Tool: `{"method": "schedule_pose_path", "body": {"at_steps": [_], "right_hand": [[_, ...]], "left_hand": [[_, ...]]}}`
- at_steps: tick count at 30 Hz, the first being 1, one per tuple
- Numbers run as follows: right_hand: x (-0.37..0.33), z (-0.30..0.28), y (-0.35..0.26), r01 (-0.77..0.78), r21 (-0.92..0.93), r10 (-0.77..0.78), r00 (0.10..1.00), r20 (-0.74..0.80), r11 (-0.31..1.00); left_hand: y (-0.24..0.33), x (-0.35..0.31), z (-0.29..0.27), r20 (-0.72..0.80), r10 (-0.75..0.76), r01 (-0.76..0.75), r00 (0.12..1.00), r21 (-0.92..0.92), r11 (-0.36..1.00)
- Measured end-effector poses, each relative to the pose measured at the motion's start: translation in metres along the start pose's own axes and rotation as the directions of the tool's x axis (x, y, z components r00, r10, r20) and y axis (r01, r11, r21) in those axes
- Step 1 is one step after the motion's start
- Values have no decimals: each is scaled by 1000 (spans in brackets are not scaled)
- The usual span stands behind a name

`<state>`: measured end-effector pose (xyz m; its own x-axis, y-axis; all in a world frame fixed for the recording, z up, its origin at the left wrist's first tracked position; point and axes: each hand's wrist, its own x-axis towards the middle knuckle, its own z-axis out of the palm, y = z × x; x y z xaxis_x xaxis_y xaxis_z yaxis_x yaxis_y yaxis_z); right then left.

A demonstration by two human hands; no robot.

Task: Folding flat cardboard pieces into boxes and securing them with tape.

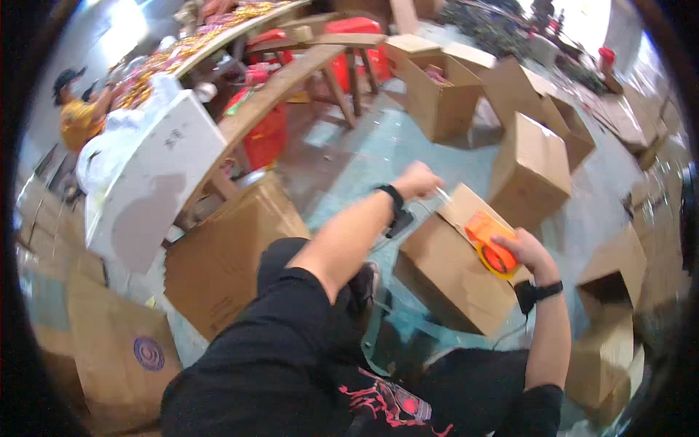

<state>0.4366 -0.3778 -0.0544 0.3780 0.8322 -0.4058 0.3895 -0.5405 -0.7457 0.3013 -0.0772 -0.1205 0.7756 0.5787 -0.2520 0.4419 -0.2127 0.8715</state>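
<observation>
A cardboard box stands on the floor in front of me, its upper flaps lying nearly together. In my right hand is an orange tape dispenser, held over the box's top close to its right end. My left hand is closed just past the far corner of the same box. From its fingers a thin pale strip that looks like tape runs toward the box edge. Each wrist wears a black band with a small device.
Open cardboard boxes and a taller carton stand beyond. Left of me are a large carton, a white board and a long wooden bench. A person in yellow is by a table at far left. More cartons crowd the right.
</observation>
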Motion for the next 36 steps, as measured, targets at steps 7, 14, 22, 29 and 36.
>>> {"method": "schedule_pose_path", "body": {"at_steps": [7,14,22,29,36], "right_hand": [[-5,-2,-26,-214,-183,209,977,-49,960],[7,16,-24,-9,-95,5,999,-44,995],[13,20,-25,-30,-393,20,999,-29,919],[24,24,-8,-15,-392,-14,997,-72,920],[17,22,-7,54,-380,-73,997,-38,924]], "left_hand": [[-24,6,-2,-222,41,-11,974,136,991],[-59,9,-50,214,-280,347,936,-425,836],[-93,8,-36,354,-389,498,850,-303,813],[-107,-7,57,262,-276,218,925,228,949],[0,-54,66,309,-249,198,918,187,962]]}}
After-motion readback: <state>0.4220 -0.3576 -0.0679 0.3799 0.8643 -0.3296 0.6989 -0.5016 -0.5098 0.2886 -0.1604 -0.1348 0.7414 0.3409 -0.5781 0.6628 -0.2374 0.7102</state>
